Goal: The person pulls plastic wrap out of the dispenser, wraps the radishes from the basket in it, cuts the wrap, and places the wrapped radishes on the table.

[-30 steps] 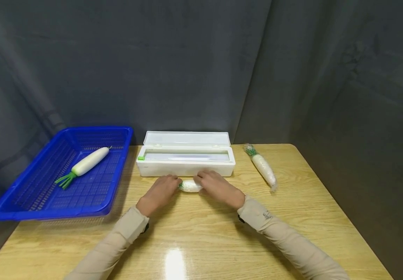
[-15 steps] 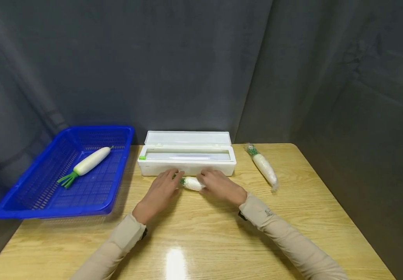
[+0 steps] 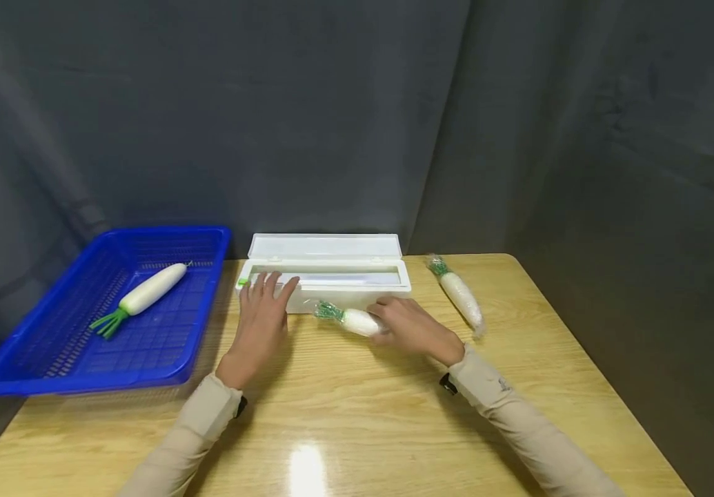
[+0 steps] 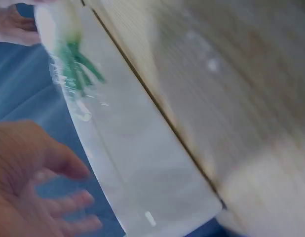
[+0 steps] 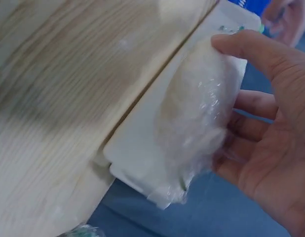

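My right hand point(image 3: 412, 328) grips a white radish point(image 3: 361, 322) wrapped in clear film, its green leaf stubs pointing left. In the right wrist view, thumb and fingers lie around the wrapped radish point(image 5: 194, 94), with loose film bunched at its root end. It is just in front of a white cling film dispenser point(image 3: 350, 299) with the lid raised. My left hand point(image 3: 260, 321) is apart from the radish, fingers spread, by the dispenser's left end. The left wrist view shows that hand point(image 4: 29, 182) holding nothing.
A blue plastic basket point(image 3: 83, 385) at the left holds an unwrapped radish point(image 3: 153, 288). Another film-wrapped radish point(image 3: 461, 297) lies on the wooden table point(image 3: 357, 421) right of the dispenser. Dark grey curtain point(image 3: 270, 124) hangs behind and along the side.
My left hand has let go of the radish's leafy end and moved left and up, its fingers spreading. The right hand has shifted slightly right with the radish, whose leafy end is now exposed.
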Action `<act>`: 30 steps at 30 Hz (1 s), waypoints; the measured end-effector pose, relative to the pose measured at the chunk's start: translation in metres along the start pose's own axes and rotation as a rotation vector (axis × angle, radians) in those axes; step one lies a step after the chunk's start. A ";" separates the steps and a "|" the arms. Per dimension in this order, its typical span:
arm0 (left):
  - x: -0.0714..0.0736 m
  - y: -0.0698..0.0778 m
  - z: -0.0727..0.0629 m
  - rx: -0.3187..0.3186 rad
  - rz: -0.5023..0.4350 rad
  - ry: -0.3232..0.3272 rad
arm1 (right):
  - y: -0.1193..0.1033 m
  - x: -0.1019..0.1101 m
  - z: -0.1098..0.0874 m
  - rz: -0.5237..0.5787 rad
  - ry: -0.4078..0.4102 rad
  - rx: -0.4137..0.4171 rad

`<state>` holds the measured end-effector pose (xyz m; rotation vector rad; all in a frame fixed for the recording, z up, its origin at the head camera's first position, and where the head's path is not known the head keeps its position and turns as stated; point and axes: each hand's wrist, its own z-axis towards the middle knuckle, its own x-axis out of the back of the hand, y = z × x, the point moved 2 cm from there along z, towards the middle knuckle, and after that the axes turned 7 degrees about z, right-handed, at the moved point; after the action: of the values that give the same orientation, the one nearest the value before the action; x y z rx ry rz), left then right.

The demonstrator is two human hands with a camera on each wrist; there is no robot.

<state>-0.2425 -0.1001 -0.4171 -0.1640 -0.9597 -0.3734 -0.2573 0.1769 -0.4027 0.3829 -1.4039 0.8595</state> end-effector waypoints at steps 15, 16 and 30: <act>0.002 -0.005 0.002 0.110 0.038 -0.261 | 0.015 0.025 -0.020 0.303 0.169 -0.092; 0.002 -0.005 0.003 0.110 0.047 -0.272 | 0.016 0.027 -0.021 0.313 0.193 -0.094; 0.005 -0.008 0.004 0.072 0.125 -0.314 | 0.053 0.047 -0.027 0.230 0.490 -0.303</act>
<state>-0.2460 -0.1075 -0.4108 -0.2203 -1.2636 -0.1997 -0.2792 0.2444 -0.3759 -0.2172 -1.1031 0.8380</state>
